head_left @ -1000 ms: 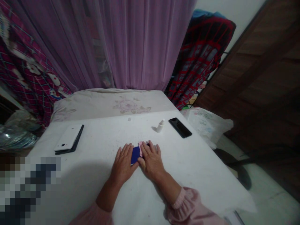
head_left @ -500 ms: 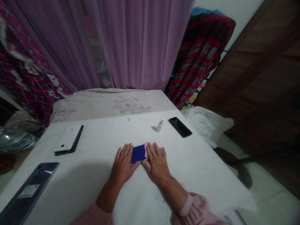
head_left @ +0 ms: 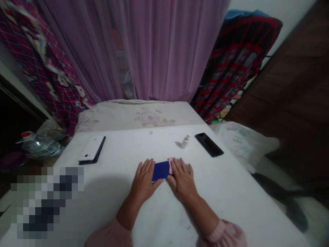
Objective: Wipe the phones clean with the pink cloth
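A phone with a plain blue face and a pale edge (head_left: 160, 170) lies flat on the white-covered table. My left hand (head_left: 144, 178) grips its left end, fingers along the side and thumb on the near edge. At the other end, my right hand (head_left: 182, 176) rests with a small pink-and-white cloth (head_left: 170, 166) under its fingers. The cloth touches the phone's right side, and most of it is hidden by that hand. Beyond my right hand stands a small white spray bottle (head_left: 185, 141).
Right of the bottle lies a black phone (head_left: 209, 144). A white phone (head_left: 89, 148) sits on a dark one at the left. The near left is pixelated. A plastic bag (head_left: 244, 142) hangs by the right edge; a large water bottle (head_left: 41, 145) stands off the left side.
The whole view has shifted, so everything sits farther right in the picture. Both hands stay at the blue phone, with the cloth still under my right fingers.
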The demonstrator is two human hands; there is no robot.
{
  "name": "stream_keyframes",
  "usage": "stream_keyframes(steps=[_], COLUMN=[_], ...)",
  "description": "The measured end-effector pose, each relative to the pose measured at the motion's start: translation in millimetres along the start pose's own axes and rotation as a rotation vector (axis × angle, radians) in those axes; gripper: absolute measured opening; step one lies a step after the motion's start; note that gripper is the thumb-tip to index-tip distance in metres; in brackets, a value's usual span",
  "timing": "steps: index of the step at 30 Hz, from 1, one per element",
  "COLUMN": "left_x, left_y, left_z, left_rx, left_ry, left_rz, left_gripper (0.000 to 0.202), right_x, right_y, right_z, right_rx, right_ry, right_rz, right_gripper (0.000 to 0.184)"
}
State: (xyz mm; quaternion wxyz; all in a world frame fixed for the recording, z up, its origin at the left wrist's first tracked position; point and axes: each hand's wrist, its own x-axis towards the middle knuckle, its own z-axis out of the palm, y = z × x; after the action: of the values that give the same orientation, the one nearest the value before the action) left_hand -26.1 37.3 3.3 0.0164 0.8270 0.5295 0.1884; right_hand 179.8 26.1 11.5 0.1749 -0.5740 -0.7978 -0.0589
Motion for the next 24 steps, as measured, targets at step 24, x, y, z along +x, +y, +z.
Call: stream_keyframes(steps=[24], left_x=[7], left_y=[6], left_z=[-7.1], left_rx=[0.030], left_ry=[0.003], left_rz=[0.033], left_gripper=[0.061], right_x=[28], right_y=[15], right_z=[-18], right_rx=[0.333], right_ry=[-0.018], right_rz=[-0.009], right_gripper=[0.023])
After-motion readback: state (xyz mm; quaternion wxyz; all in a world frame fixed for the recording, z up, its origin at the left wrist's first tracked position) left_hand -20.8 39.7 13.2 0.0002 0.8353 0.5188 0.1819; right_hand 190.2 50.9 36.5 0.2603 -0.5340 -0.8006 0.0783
